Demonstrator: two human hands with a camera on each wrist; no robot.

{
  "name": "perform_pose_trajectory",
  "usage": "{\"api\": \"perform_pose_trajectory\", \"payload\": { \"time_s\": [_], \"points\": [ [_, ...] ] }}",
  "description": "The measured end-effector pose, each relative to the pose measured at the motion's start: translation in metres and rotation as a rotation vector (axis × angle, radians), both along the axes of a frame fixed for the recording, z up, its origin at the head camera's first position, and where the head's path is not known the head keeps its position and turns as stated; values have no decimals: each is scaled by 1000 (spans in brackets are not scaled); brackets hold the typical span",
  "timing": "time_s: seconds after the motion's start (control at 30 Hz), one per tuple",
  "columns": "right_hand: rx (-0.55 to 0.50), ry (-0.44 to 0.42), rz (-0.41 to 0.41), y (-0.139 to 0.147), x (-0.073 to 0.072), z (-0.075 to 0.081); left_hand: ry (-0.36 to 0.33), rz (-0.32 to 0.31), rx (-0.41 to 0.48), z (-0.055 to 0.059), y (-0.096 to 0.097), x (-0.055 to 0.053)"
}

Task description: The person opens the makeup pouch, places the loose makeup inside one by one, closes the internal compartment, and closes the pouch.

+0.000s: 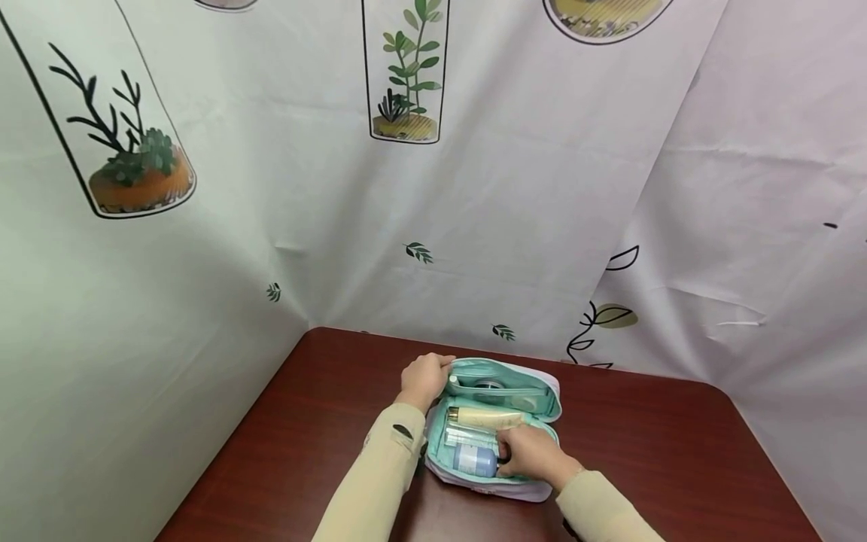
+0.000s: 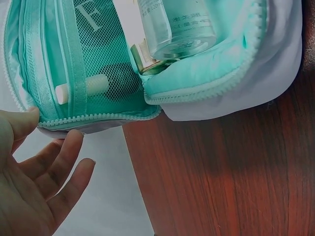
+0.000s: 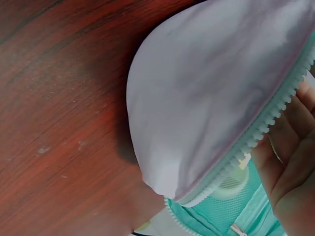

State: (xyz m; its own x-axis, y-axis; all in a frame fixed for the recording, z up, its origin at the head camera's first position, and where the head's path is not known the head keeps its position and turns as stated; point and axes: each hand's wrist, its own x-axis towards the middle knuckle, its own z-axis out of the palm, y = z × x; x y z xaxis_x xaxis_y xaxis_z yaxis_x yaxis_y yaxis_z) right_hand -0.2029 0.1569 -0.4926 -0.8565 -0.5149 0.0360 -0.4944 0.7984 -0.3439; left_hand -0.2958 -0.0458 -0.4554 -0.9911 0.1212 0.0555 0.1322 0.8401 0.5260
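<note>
A zippered toiletry bag (image 1: 497, 489), pale lilac outside and mint green inside, lies unzipped with its lid raised. My left hand (image 1: 425, 379) pinches the lid's left edge, thumb on the inner side and fingers behind, as the left wrist view shows. Reaching into the bag from the right, my right hand (image 1: 531, 452) has thumb and fingers at the end of a blue bottle (image 1: 476, 460) with a white label. Its fingertips are hidden behind the bag wall in the right wrist view. A clear bottle (image 2: 179, 29) and a cream tube with gold cap (image 1: 484, 418) lie beside it.
Mesh pockets in the lid (image 2: 106, 54) hold a white-ended stick (image 2: 61, 94) and round items. The dark red wooden table (image 1: 650, 459) extends around the bag. Patterned white cloth (image 1: 501, 188) hangs behind it and along the sides.
</note>
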Motion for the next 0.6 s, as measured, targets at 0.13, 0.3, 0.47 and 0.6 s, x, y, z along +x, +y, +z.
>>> {"api": "perform_pose_trajectory", "payload": {
  "time_s": [0.13, 0.3, 0.47, 0.6],
  "points": [
    [0, 16, 3, 0, 0, -3, -1, 8, 5, 0, 1, 0],
    [5, 60, 1, 1, 0, -6, 7, 18, 1, 1, 1, 1],
    [29, 134, -31, 8, 0, 4, 7, 3, 9, 0, 1, 2],
    [-42, 255, -310, 28, -12, 22, 9, 0, 16, -1, 0, 1]
  ]
}}
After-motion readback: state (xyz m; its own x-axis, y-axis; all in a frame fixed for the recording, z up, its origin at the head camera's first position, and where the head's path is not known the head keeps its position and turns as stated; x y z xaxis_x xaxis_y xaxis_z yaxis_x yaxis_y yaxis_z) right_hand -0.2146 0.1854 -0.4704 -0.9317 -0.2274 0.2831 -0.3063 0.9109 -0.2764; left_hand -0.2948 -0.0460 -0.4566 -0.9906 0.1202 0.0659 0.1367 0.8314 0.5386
